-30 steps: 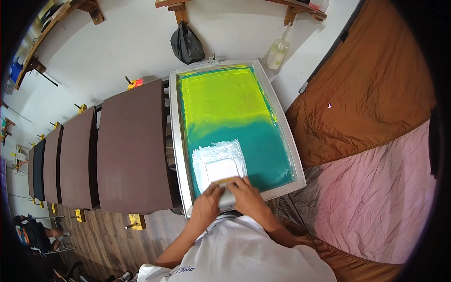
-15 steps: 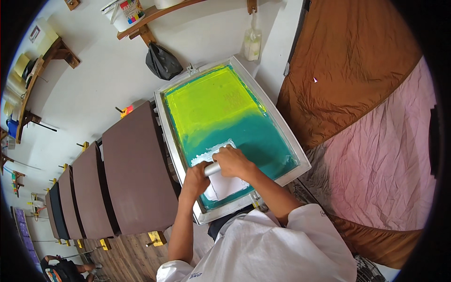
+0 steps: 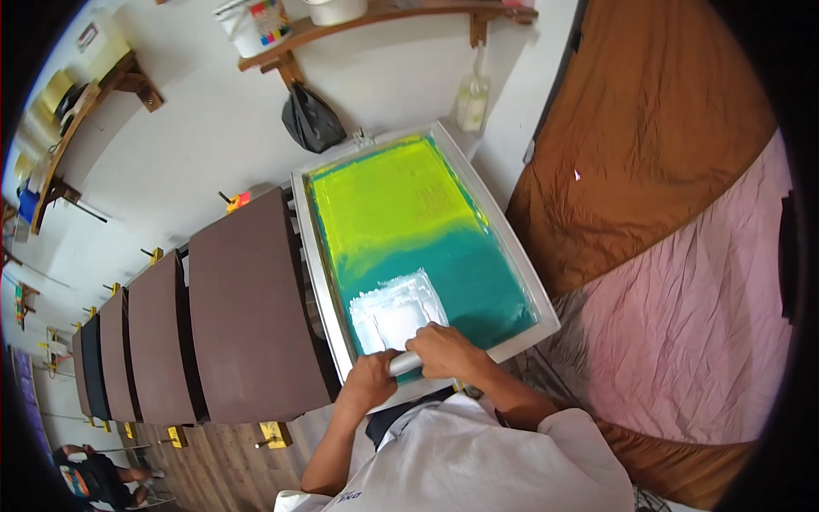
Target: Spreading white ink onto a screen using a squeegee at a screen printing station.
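Note:
Both my hands grip a silver-handled squeegee (image 3: 406, 363) near the close edge of a screen-printing frame. My left hand (image 3: 370, 381) is closed round its left end, and my right hand (image 3: 442, 350) is wrapped round its right part. The metal frame (image 3: 505, 241) has mesh that is yellow-green at the far part and teal at the near part. A patch of white ink (image 3: 391, 309) lies on the teal area just beyond the squeegee. The squeegee's blade is mostly hidden by my hands.
Brown-covered printing boards (image 3: 247, 316) stand in a row at left. A black bag (image 3: 311, 118) hangs under a wooden shelf (image 3: 384, 15) with white buckets. Brown cloth (image 3: 631, 111) and pink cloth (image 3: 682, 307) hang at right. Another person (image 3: 94, 478) is at the lower left.
My hands have drawn the squeegee toward me, to the near end of the frame. More of the white ink patch now shows behind it. The whole view has shifted slightly.

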`<state>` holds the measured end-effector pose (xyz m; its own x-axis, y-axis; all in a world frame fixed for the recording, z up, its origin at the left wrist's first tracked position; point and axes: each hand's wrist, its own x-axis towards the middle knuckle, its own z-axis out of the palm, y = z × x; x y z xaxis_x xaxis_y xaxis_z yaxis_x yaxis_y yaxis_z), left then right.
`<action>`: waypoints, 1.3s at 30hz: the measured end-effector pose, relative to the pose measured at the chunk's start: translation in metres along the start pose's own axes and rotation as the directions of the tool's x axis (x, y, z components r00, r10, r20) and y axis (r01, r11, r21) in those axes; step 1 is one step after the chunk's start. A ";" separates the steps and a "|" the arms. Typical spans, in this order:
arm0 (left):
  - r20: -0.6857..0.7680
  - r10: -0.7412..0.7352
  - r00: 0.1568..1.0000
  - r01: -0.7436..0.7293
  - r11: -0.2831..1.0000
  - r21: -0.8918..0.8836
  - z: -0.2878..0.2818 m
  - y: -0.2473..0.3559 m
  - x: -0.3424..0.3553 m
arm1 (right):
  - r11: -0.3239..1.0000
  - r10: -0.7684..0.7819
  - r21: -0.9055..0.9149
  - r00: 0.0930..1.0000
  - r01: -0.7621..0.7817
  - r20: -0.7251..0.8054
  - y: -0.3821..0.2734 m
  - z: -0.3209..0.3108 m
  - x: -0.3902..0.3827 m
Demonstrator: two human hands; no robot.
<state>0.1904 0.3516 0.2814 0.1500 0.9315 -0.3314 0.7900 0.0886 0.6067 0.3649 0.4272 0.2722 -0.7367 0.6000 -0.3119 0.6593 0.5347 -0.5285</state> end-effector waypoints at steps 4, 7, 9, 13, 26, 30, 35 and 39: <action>-0.199 0.091 0.976 -0.081 0.995 0.059 -0.007 -0.030 0.044 | 0.996 -0.069 -0.077 0.977 0.054 -0.203 0.019 -0.004 0.045; -0.265 0.110 0.958 -0.106 0.994 0.028 0.003 -0.032 0.047 | 0.993 -0.052 -0.112 0.969 0.025 -0.241 0.016 0.002 0.041; -0.288 0.103 0.952 -0.101 0.995 0.020 0.018 -0.029 0.031 | 0.996 -0.063 -0.073 0.952 0.044 -0.298 0.015 0.018 0.028; -0.356 0.167 0.919 -0.157 0.986 0.058 0.048 -0.015 -0.016 | 0.996 -0.055 -0.079 0.970 0.037 -0.239 -0.003 0.040 -0.022; -0.295 0.050 0.954 -0.032 0.997 0.066 -0.015 -0.041 0.068 | 0.992 -0.048 -0.125 0.986 0.028 -0.162 0.014 -0.023 0.068; -0.295 0.072 0.953 -0.056 0.996 0.062 -0.007 -0.039 0.063 | 0.994 0.039 -0.095 0.994 -0.049 -0.101 0.015 -0.011 0.066; -0.321 0.060 0.945 -0.052 0.998 0.033 0.020 -0.028 0.032 | 0.998 0.019 -0.054 0.972 -0.032 -0.235 0.004 0.007 0.031; -0.292 0.072 0.954 -0.082 0.996 -0.022 0.035 -0.018 -0.002 | 0.998 0.022 -0.047 0.975 -0.033 -0.223 -0.003 0.029 -0.004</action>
<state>0.1973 0.3356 0.2458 0.0264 0.9978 -0.0612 0.7620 0.0195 0.6473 0.3613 0.4063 0.2519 -0.6700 0.7291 -0.1399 0.6899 0.5418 -0.4802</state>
